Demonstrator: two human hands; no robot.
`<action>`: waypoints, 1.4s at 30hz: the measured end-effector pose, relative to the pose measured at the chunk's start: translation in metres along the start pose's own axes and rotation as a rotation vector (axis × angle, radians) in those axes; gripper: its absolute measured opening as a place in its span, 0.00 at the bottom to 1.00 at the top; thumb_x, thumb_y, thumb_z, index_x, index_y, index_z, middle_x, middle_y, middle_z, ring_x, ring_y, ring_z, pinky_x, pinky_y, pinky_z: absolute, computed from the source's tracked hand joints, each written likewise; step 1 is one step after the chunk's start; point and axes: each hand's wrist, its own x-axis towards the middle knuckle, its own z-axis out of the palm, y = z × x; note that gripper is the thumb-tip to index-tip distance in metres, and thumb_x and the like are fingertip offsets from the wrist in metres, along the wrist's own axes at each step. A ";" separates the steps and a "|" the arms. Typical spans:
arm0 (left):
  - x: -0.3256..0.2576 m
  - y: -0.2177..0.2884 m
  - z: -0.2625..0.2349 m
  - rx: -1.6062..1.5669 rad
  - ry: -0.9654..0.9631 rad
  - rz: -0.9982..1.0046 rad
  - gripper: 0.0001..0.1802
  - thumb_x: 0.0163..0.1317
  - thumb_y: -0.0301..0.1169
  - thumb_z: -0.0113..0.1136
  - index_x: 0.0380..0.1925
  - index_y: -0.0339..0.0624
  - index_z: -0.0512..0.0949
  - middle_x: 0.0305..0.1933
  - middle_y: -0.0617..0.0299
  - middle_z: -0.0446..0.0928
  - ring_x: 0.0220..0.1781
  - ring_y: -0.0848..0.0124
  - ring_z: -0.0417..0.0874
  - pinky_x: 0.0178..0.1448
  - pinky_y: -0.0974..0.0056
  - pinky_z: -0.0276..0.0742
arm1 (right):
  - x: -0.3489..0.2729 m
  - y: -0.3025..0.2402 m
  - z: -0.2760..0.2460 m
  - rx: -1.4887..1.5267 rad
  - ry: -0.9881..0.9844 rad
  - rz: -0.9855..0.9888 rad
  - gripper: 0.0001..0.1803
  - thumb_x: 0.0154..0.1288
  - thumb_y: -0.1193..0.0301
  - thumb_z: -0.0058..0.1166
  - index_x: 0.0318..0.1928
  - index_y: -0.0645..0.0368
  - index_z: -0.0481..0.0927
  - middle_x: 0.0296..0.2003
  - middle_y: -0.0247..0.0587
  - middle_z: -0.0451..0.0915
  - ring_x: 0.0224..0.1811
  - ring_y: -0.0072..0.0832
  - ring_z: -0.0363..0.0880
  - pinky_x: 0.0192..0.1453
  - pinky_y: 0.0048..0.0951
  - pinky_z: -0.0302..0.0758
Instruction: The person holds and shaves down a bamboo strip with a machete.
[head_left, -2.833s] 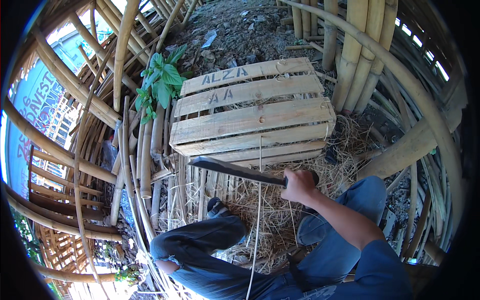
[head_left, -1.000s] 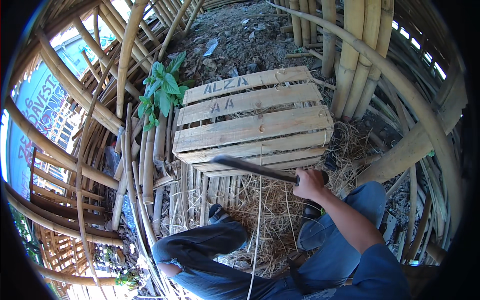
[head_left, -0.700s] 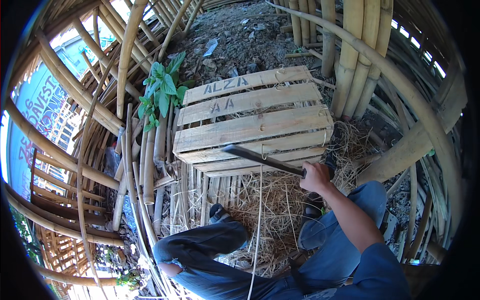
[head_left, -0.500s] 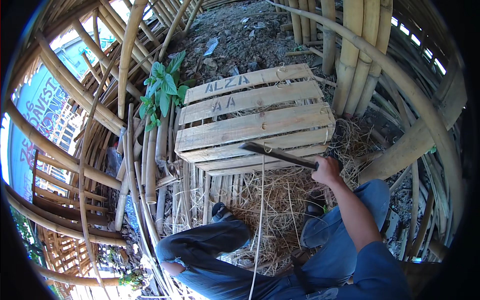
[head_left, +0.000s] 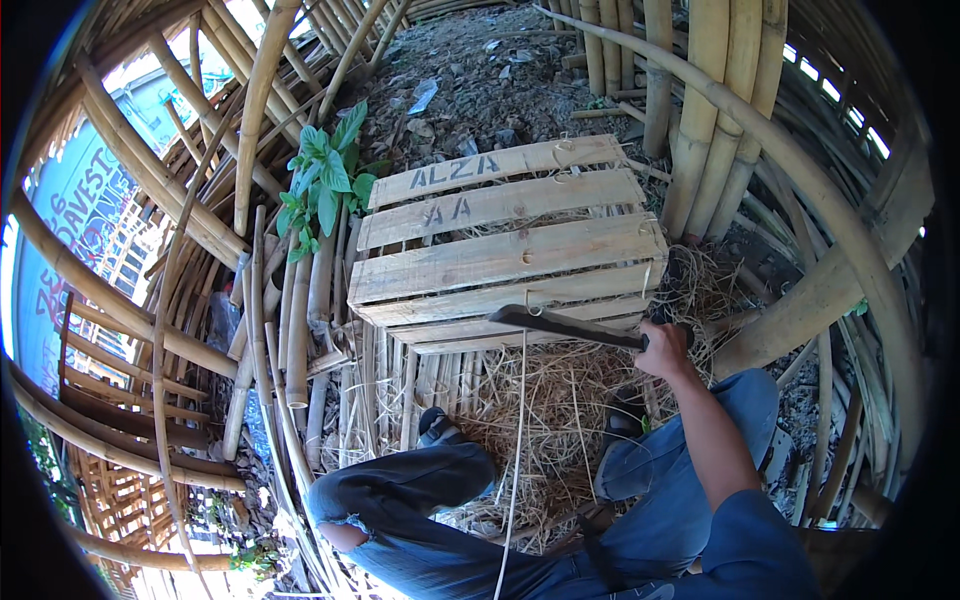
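Note:
My right hand (head_left: 664,350) is closed around the handle of a dark-bladed machete (head_left: 575,325). Its blade points left, across the near side of a slatted wooden crate (head_left: 510,245) with dark stencilled marks. A thin pale bamboo strip (head_left: 517,440) runs up from the lower edge to just under the blade's outer end; whether they touch I cannot tell. Small curled strips (head_left: 533,300) hang on the crate's slats. My left hand is out of view.
Straw and bamboo shavings (head_left: 550,420) cover the ground between my bent legs. Bamboo poles (head_left: 700,130) stand at the right and frame the left side. A leafy green plant (head_left: 325,180) grows left of the crate; bare soil (head_left: 460,80) lies beyond.
My right hand has moved slightly down and to the right with the machete. The blade has turned, showing more of its broad side, and sits a little lower.

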 end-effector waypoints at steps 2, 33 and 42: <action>-0.002 0.006 0.003 0.143 0.041 0.023 0.17 0.71 0.44 0.42 0.40 0.44 0.74 0.24 0.58 0.76 0.25 0.62 0.76 0.29 0.59 0.73 | -0.001 0.001 0.000 -0.003 -0.009 0.046 0.15 0.35 0.70 0.60 0.31 0.54 0.80 0.24 0.51 0.80 0.31 0.48 0.81 0.38 0.45 0.77; -0.038 0.001 0.034 1.495 0.249 0.110 0.07 0.58 0.33 0.52 0.30 0.43 0.76 0.27 0.53 0.77 0.26 0.54 0.80 0.29 0.51 0.74 | -0.090 -0.136 -0.010 0.516 -0.140 -0.462 0.13 0.53 0.64 0.64 0.31 0.58 0.77 0.18 0.41 0.78 0.19 0.38 0.80 0.23 0.36 0.75; -0.070 0.062 0.073 1.237 0.298 0.000 0.12 0.59 0.38 0.52 0.31 0.41 0.76 0.26 0.53 0.77 0.27 0.54 0.80 0.30 0.50 0.74 | -0.154 -0.157 -0.018 0.400 -0.229 -0.358 0.11 0.44 0.66 0.62 0.27 0.57 0.76 0.17 0.41 0.78 0.18 0.38 0.80 0.22 0.37 0.76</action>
